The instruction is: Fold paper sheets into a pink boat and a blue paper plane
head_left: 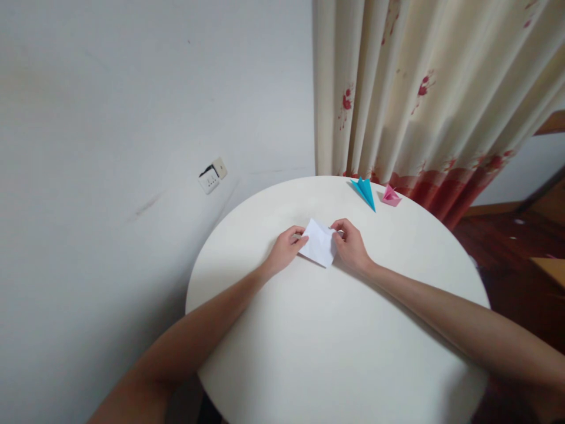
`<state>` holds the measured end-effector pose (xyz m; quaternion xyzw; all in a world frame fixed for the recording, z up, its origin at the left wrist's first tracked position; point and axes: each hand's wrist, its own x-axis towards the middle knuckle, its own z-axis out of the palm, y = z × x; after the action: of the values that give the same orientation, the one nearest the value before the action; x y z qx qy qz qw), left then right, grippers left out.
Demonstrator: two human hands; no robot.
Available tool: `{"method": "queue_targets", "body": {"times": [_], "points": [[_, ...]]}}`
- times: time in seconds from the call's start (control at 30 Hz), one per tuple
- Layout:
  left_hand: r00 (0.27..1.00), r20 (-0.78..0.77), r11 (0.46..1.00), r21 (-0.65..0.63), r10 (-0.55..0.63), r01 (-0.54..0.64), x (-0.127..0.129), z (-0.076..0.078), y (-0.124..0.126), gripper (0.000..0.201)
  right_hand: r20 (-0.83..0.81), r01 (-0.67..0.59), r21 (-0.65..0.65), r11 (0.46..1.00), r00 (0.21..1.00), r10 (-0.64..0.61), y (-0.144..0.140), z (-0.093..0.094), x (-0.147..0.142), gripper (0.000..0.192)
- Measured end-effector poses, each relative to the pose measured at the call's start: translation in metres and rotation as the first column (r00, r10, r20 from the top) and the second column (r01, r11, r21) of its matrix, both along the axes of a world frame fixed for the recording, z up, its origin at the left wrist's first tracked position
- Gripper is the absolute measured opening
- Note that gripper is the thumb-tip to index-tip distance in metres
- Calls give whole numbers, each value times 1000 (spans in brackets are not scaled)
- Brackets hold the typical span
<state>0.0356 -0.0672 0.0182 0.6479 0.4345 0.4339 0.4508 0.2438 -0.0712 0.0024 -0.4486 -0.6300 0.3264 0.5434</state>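
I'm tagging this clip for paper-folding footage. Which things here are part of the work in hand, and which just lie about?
In hand:
- white paper, pinched at its edges by the left hand and the right hand
- round white table under it

Lying about:
- blue folded paper, at the table's far edge
- pink folded paper, beside it
- wall socket
- flowered curtain

— What stood behind the round white tabletop (335, 353)?
— A plain grey-white wall (132, 106) with a small socket (212, 175) low down, and a cream curtain (432, 88) printed with red flowers.
— And the floor?
— Dark reddish wood (498, 247) showed at the right, in soft, even light.
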Motion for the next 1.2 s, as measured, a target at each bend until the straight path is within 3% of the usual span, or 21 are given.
{"method": "queue_targets", "body": {"times": [0.2,0.57,0.77,0.9,1.07,1.13,1.2], "points": [[995,-6,986,-131,-103,101,-4,5,0,39,-9,13,3,1000,1000,-13,3,-1,2,16],[982,180,981,-176,-51,83,-19,2,11,47,-129,-213,-80,974,971,202,12,3,12,27],[979,200,978,-192,-38,77,-22,-1,14,46,-89,-215,-65,974,974,209,17,5,20,29],[998,51,999,-12,-41,42,-23,-2,16,37,-29,-191,-18,981,981,191,20,5,24,31],[942,-293,941,334,165,-61,-25,-6,21,16,179,-195,-4,981,965,193,25,-7,26,19],[896,-396,918,395,200,-30,-26,-6,22,10,247,-206,1,979,948,199,26,-11,26,17],[874,-465,924,378,141,52,-29,-2,23,9,290,-217,18,976,935,203,27,-13,28,17]]}}
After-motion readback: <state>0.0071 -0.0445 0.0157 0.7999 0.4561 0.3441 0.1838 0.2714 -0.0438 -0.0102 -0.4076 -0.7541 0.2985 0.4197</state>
